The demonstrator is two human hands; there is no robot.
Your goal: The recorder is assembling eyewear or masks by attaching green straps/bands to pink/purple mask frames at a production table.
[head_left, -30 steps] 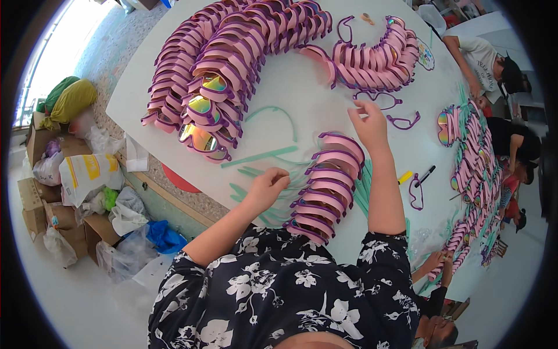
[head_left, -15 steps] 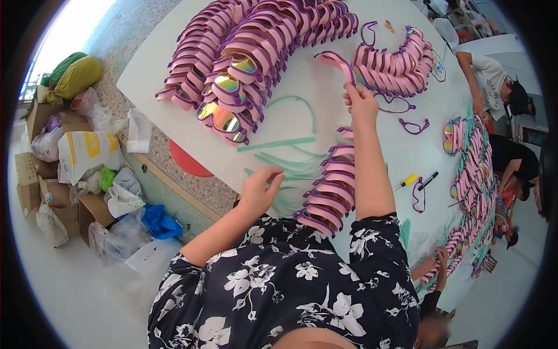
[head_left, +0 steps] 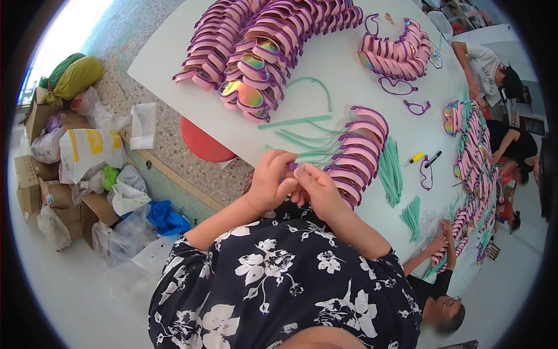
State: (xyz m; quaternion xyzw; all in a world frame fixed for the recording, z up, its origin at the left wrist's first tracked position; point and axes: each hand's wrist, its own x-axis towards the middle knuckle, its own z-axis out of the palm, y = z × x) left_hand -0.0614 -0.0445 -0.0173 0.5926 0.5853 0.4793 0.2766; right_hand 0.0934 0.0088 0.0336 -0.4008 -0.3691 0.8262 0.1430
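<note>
My left hand [head_left: 272,181] and my right hand [head_left: 319,189] meet in front of my body, fingers curled and fingertips together. Between them shows a small purple piece [head_left: 292,166]; the rest of what they hold is hidden by the fingers. Just right of my hands a curved row of pink and purple swim goggles [head_left: 361,145] lies on the white table [head_left: 226,131]. Green straps [head_left: 305,142] fan out from the row's left side toward my fingers. A loose flat green strap [head_left: 295,121] lies beyond them.
Long stacks of goggles [head_left: 279,43] fill the far left, a smaller cluster [head_left: 401,55] the far right. Strap bundles [head_left: 390,174], a yellow screwdriver [head_left: 414,158] and a black pen [head_left: 435,157] lie right. Co-workers' hands [head_left: 442,238] work at right. A red stool [head_left: 203,139] stands left.
My right hand has come back from the far side, where it held a pink and purple goggle piece, to meet my left hand. The view has shifted slightly.
</note>
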